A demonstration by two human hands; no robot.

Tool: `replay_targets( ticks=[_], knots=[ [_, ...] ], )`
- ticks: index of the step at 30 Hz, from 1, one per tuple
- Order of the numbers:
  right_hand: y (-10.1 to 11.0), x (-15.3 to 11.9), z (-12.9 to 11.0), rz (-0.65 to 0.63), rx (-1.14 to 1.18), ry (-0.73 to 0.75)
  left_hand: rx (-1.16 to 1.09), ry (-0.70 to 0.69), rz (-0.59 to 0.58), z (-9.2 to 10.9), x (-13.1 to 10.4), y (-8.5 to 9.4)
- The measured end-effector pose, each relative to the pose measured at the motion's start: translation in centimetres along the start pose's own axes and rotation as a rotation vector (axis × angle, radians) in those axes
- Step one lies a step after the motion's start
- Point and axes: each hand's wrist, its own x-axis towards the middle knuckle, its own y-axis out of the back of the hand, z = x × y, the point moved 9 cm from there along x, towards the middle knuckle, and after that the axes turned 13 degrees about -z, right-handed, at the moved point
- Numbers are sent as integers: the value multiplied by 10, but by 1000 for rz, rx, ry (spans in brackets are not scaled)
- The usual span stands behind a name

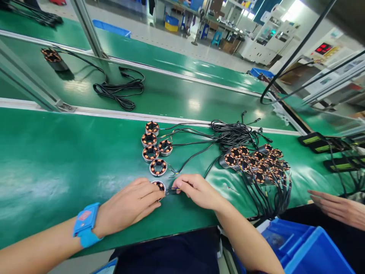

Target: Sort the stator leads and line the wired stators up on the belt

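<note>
My left hand (135,201), with a blue strap on its wrist, rests over a motor stator (160,186) on the green bench and covers most of it. Its fingers are closed around the stator's side. Just right of that, my right hand (196,190) pinches thin wires (172,190) that run toward the stator. Beyond my hands stand several more stators (158,167) with copper windings, in a loose column. Black cables (196,153) lead from them to a coiled heap of cable (234,134).
A cluster of stators (256,165) with hanging cables stands to the right. Another person's hand (339,207) is at the right edge, near a blue bin (310,247). Behind a metal rail, a lone stator (54,61) and coiled cable (119,89) lie on a green surface.
</note>
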Motion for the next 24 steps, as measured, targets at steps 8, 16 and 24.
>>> replay_targets(
  ticks=[8, 16, 24],
  knots=[
    [-6, 8, 10, -61, 387, -11, 43, 0, -94, 8, 3, -4],
    [-13, 14, 22, -59, 452, -36, -12, -77, -189, 14, 5, -11],
    [11, -3, 14, -33, 401, 38, -190, -39, -76, 2, 2, 7]
  ],
)
